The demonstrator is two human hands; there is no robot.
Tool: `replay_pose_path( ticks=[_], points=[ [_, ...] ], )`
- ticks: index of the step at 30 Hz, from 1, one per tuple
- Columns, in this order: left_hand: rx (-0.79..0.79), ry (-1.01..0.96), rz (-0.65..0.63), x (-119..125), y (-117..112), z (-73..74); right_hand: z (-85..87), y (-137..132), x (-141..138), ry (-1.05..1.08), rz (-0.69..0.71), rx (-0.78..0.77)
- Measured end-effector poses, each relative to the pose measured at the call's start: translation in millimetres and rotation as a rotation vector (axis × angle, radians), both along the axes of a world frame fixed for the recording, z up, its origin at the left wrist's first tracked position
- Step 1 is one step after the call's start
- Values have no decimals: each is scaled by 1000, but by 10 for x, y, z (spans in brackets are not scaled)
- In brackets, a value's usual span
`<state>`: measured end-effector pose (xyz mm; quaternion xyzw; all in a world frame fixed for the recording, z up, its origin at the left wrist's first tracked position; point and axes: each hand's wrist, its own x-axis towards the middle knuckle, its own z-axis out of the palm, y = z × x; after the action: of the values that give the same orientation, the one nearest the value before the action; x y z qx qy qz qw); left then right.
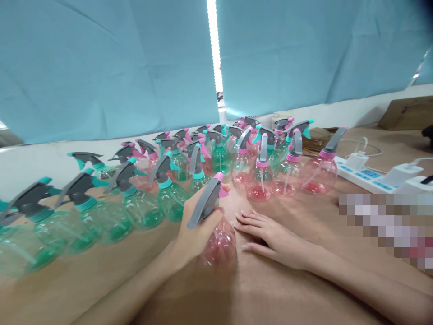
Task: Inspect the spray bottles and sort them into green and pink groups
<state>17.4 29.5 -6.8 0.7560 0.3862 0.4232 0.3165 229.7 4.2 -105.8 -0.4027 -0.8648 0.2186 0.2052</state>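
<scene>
A clear pink spray bottle [219, 246] with a grey and pink trigger head stands upright in front of me. My left hand [196, 225] is wrapped round its neck, just under the trigger head, which hides part of the fingers. To the right of this bottle, my right hand [270, 234] lies on the brown tabletop with its fingers spread, holding nothing. Beyond my hands stands a pink spray bottle [260, 180]. Nearest to my left hand on the other side is a green spray bottle [172, 201] with a grey and teal head.
Several green spray bottles [144, 210] line the left, with mixed pink and green ones behind. At the right lies a white power strip [368, 174] with plugged-in chargers [404, 174] and cables. Blue curtains [135, 58] hang behind the table; a cardboard box [407, 113] sits far right.
</scene>
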Motion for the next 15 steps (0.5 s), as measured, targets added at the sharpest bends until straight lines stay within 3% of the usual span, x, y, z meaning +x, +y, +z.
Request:
replay_pose_path(
  ticks=[15],
  points=[
    [9,-15,11,-7,2,-1,-30,6,8,-10,-2,-4]
  ],
)
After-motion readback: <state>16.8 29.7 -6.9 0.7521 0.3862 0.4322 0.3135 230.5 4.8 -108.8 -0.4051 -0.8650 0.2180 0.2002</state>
